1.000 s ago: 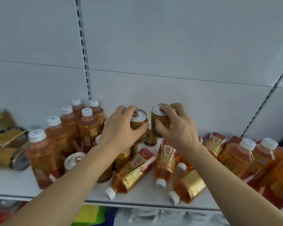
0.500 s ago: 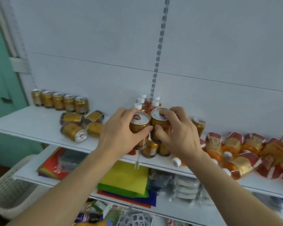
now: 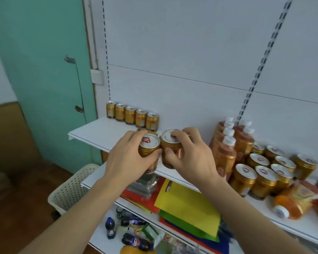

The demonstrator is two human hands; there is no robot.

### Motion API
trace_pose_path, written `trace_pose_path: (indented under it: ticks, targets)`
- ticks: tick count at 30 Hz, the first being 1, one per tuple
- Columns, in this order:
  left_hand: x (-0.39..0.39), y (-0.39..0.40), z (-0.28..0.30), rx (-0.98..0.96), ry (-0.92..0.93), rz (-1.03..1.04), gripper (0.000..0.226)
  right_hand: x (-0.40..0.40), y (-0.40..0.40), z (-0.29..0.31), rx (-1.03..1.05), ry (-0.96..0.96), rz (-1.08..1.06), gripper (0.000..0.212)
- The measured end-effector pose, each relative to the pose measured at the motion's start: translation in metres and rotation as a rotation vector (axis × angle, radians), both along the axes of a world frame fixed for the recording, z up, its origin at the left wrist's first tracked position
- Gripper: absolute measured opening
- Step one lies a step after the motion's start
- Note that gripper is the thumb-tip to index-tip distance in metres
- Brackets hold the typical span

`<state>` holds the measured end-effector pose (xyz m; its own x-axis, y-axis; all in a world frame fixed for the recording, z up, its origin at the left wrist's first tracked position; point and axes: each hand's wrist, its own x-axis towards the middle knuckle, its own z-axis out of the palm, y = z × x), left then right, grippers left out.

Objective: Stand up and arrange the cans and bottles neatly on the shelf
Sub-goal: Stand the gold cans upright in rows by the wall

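My left hand (image 3: 126, 162) grips a gold can (image 3: 149, 146) upright, and my right hand (image 3: 193, 154) grips a second gold can (image 3: 170, 143) right beside it. Both cans hover above the front part of the white shelf (image 3: 92, 133). A row of several upright gold cans (image 3: 131, 116) stands against the back wall at the shelf's left end. More lying cans are mostly hidden behind my hands. To the right stand orange bottles with white caps (image 3: 228, 151) and a cluster of upright gold cans (image 3: 264, 171). Toppled bottles (image 3: 294, 204) lie at the far right.
Below is a second shelf with yellow, green and red folded bags (image 3: 187, 204). Dark soda bottles (image 3: 134, 241) lie on the lowest level. A white perforated basket (image 3: 72, 189) stands on the floor at the left, beside a green door (image 3: 44, 70).
Both hands have carried their two cans leftward along the shelf, away from the bottles, and the camera has swung left with them. The row of upright cans has come closer.
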<state>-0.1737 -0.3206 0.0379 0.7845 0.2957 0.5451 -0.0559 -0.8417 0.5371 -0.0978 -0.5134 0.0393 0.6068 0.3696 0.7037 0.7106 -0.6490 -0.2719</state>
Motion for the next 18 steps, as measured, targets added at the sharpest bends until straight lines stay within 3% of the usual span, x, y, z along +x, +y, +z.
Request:
trace_pose_path:
  ticks: [18]
  targets:
    - [0.113,0.184,-0.017,-0.037,0.090,0.068,0.064,0.115,0.178,-0.020,-0.043,0.086,0.050,0.052]
